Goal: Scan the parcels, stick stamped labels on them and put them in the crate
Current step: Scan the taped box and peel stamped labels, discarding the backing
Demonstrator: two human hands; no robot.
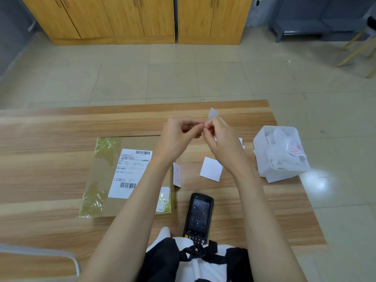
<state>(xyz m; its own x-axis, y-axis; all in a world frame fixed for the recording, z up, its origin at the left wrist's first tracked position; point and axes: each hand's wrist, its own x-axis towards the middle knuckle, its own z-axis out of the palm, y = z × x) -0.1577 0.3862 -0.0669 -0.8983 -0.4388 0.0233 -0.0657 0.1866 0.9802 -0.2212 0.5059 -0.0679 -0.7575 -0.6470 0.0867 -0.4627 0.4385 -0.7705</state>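
The wooden table fills the lower view, with yellow wooden cabinets standing across the tiled floor beyond it. The parcel, a flat brown packet in clear wrap, lies left of centre, its printed shipping label facing up; the left forearm crosses over its right side. A white bin holding crumpled paper sits at the table's right edge. A black scanner lies near the front edge, screen up. Above the table, the left hand and right hand meet fingertip to fingertip, both pinching a small paper slip. Under the right wrist lies a blank white square. A red-stamped label sits at the parcel's right edge.
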